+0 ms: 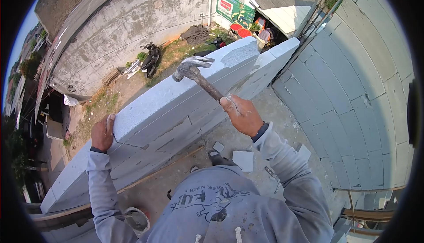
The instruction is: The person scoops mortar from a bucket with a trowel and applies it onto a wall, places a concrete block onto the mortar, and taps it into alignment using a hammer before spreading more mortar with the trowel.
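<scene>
A claw hammer [198,77] with a worn grey head is in my right hand [243,115], whose fingers wrap round the lower handle. The hammer head appears over the top edge of a light block wall [176,86]; whether it touches the block is unclear. My left hand [103,132] grips the left end of the upper block, where the wall steps down, with the thumb along the end face.
A tall block wall [349,97] stands at right. On the floor lie a square block piece [243,161] and smaller offcuts. A bucket [137,220] is at lower left. Beyond the low wall, far below, a motorbike [151,59] stands in a yard.
</scene>
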A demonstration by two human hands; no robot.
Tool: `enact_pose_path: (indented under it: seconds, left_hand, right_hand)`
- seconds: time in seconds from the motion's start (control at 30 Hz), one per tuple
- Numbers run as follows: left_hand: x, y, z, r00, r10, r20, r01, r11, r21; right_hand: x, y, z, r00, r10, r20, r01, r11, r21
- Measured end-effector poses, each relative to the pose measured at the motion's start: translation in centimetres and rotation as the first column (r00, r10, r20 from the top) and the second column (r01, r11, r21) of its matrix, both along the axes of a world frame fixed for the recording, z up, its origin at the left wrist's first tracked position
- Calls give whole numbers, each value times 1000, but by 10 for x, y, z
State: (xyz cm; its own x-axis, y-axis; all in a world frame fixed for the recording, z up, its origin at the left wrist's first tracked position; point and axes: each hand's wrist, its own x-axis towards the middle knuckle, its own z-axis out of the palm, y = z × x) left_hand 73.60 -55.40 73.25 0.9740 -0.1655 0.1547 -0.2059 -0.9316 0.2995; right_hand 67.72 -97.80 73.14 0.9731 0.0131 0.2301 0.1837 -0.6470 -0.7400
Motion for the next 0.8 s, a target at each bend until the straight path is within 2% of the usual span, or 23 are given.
enact_pose_path:
  seconds: [0.03, 0.17, 0.27, 0.33, 0.37, 0.43, 0.47, 0.6, 0.63, 0.67, 0.7, 0.73, 0.77, 0.8]
  left_hand:
    - [0, -1, 0, 1000, 0, 7, 0, 999, -33]
    - [0, -1, 3, 1000, -9, -20, 9, 999, -47]
    - [5, -4, 10, 998, -38, -52, 35, 998, -57]
    - [10, -9, 13, 984, 24, -177, -47, 990, -130]
    - [15, -17, 14, 982, 26, -185, -49, 991, -124]
    - [33, -41, 16, 998, 0, -61, -11, 984, -177]
    - [40, -65, 25, 999, -37, -10, 35, 985, -168]
    - [65, -168, 38, 962, -207, 177, 230, 966, -121]
    - [68, -186, 33, 952, -240, 191, 262, 960, -97]
    - [67, -199, 26, 954, -238, 184, 259, 961, -99]
    - [67, -211, 18, 974, -197, 115, 205, 977, -61]
    - [69, -221, 11, 987, -153, 48, 154, 988, -20]
    - [64, -227, 5, 988, -144, 61, 139, 988, 74]
    - [64, -227, 3, 988, -143, 56, 139, 988, 70]
  right_hand:
    - [-2, -6, -1, 1000, -3, 25, 1, 998, 66]
    - [-16, -40, -3, 998, -53, -28, 55, 995, 88]
    - [-29, -69, -26, 990, -141, 17, 137, 978, 158]
    - [-37, -88, -45, 962, -269, -40, 270, 930, 249]
    - [-39, -97, -50, 962, -268, -50, 271, 929, 252]
    - [-37, -110, -56, 932, -347, -106, 362, 871, 333]
    - [-35, -115, -52, 935, -336, -113, 354, 874, 332]
    - [-13, -129, -7, 918, -344, -199, 385, 896, 224]
    - [-6, -131, 5, 952, -288, -107, 300, 946, 122]
    - [2, -132, 16, 976, -218, -22, 218, 976, 12]
    - [10, -133, 25, 976, -215, -28, 216, 976, 9]
    - [19, -134, 34, 991, -130, 32, 133, 988, -81]
    - [27, -134, 41, 996, -39, 83, 53, 983, -175]
    - [35, -132, 45, 996, -38, 78, 51, 983, -179]
